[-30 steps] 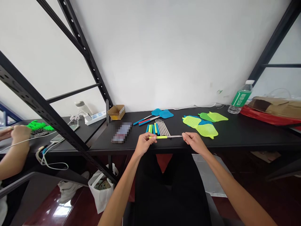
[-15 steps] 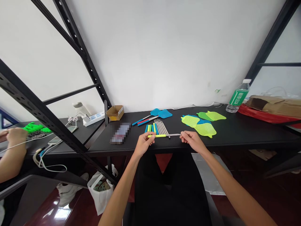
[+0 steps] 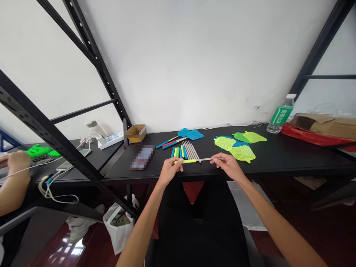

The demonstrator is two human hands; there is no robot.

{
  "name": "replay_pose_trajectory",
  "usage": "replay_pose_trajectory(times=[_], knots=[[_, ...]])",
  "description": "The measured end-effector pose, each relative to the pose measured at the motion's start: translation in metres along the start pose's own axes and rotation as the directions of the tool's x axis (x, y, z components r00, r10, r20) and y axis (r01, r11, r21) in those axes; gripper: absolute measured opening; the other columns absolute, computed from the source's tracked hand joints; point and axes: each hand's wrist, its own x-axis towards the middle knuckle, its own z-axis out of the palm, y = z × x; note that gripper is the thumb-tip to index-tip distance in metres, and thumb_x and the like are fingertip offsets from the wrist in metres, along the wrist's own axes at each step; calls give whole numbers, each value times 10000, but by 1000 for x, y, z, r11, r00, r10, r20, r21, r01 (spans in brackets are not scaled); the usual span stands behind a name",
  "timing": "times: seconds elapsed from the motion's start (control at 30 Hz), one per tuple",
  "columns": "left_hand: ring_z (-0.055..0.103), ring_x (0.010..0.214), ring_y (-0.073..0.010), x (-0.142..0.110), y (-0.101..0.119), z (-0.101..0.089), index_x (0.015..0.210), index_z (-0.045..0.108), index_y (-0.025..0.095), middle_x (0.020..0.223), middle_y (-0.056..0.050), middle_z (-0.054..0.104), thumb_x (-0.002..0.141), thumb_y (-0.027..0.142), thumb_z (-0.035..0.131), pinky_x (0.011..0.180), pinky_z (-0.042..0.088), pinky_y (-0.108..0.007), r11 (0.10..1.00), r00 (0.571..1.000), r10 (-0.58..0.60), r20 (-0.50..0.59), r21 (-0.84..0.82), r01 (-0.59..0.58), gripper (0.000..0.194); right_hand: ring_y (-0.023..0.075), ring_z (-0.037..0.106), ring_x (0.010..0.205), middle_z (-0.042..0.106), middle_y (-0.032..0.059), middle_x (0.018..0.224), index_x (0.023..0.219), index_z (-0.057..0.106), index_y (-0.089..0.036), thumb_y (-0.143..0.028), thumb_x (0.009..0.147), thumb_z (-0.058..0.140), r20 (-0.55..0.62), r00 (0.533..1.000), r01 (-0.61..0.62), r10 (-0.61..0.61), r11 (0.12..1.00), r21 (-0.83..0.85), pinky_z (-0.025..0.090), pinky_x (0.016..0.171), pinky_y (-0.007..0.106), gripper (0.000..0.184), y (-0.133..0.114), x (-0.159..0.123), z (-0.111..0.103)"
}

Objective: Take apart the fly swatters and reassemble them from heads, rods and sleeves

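My left hand [image 3: 169, 170] is closed around the back part of a yellow handle [image 3: 190, 161], held level just above the front of the table. From the handle's right end runs a thin metal rod [image 3: 205, 159]. The far tip of that rod is pinched between the fingers of my right hand [image 3: 226, 165]. Just behind them lie several blue, yellow and green handles [image 3: 178, 152] and a row of loose metal rods [image 3: 190, 149]. Mesh swatter heads in yellow [image 3: 243, 152], green and blue lie to the right, behind my right hand.
Blue fly swatters [image 3: 194, 134] lie at the back, near a small cardboard box [image 3: 136, 133]. A blurred phone-like object [image 3: 142, 157] sits left of the handles. A water bottle [image 3: 281, 114] stands at the right. Beyond the black rack post, a person's arm [image 3: 16, 180] shows.
My right hand has shifted slightly left along the rod, towards the yellow handle. My left hand keeps its hold on the handle.
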Motion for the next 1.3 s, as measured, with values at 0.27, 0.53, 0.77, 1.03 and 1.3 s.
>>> replay_pose_trajectory(times=[0.27, 0.53, 0.77, 1.03, 1.3], knots=[[560, 579, -127, 0, 0, -2, 884, 727, 140, 612, -31, 653, 825, 488, 702, 560, 411, -234, 1000, 1000, 0, -2, -1, 0, 354, 162, 580, 588, 758, 101, 856, 943, 693, -168, -505, 855, 632, 5, 1000, 9, -9, 997, -71, 454, 563, 299, 353, 5, 1, 1], [558, 559, -127, 1, -1, -2, 851, 724, 142, 602, -31, 654, 823, 488, 701, 549, 406, -238, 1000, 1000, 2, -3, -7, -2, 348, 165, 578, 564, 756, 89, 826, 924, 693, -179, -530, 867, 604, 9, 1000, 24, -23, 993, -117, 446, 547, 297, 366, 7, 1, 0], [556, 564, -125, 0, -1, -3, 864, 724, 140, 604, -32, 656, 830, 481, 697, 554, 410, -238, 1000, 1000, 3, 0, -7, -3, 344, 164, 563, 560, 751, 88, 809, 906, 687, -179, -525, 880, 590, 12, 1000, 24, -22, 991, -129, 429, 543, 296, 359, 5, 0, 1], [554, 560, -127, 1, -3, -3, 844, 720, 145, 606, -33, 662, 835, 475, 691, 556, 412, -239, 1000, 1000, 9, 2, -3, -9, 332, 164, 564, 555, 745, 79, 785, 874, 690, -182, -537, 890, 564, 12, 999, 31, -29, 986, -161, 427, 537, 295, 377, 2, 0, 1], [556, 562, -134, 1, -2, -4, 806, 714, 151, 611, -39, 669, 836, 475, 685, 562, 418, -242, 1000, 1000, 7, 20, 17, -8, 326, 171, 578, 565, 708, 50, 685, 821, 684, -189, -500, 912, 539, 14, 999, 31, -28, 980, -194, 426, 554, 293, 354, 0, -2, 1]])
